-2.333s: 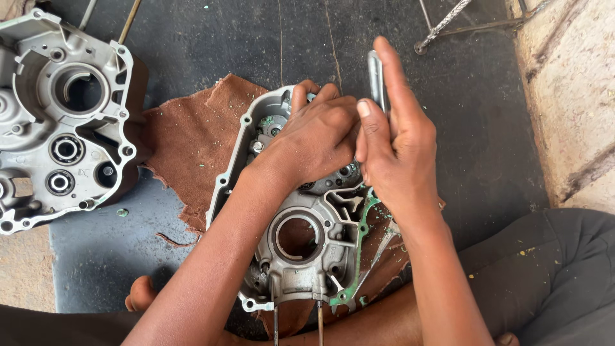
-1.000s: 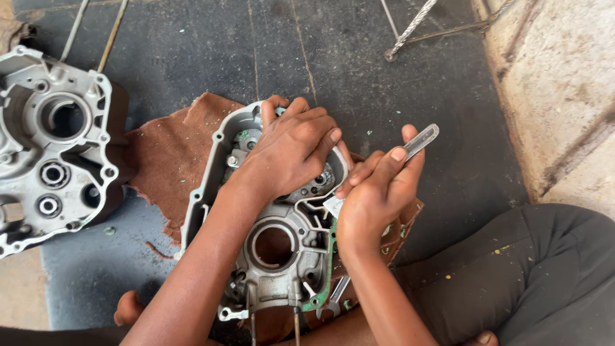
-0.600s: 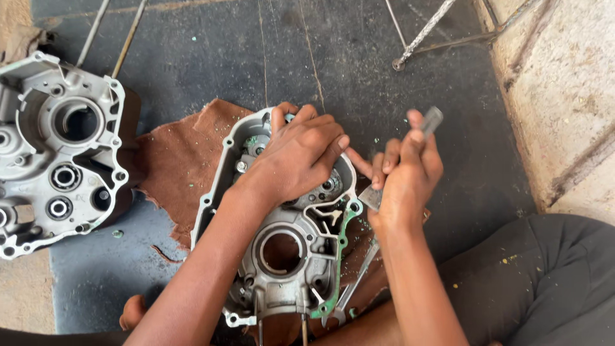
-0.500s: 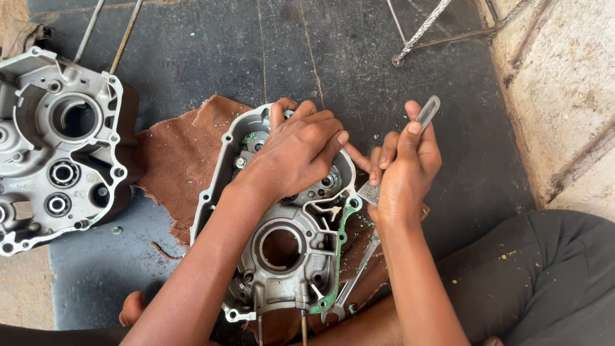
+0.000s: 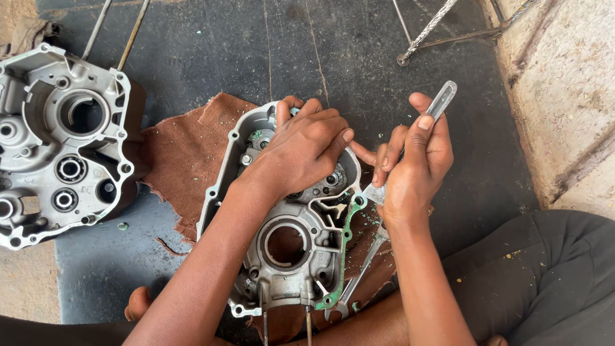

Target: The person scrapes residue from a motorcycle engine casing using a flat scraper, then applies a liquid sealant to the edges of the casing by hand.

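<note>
Now | left hand (image 5: 307,150) flat on crankcase (image 5: 291,247) | right hand (image 5: 413,163) pinching scraper (image 5: 439,102)

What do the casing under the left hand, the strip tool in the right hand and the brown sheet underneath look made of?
Casing: likely cast aluminium, matte grey with moulded ribs.
Strip tool: flat steel by its look, thin with a dull shine.
Brown sheet: leather or heavy cloth, with ragged torn edges.

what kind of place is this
Likely an informal engine repair spot on the ground: two bare engine case halves, a spanner on brown leather, and a flat metal scraper in the right hand.
</note>
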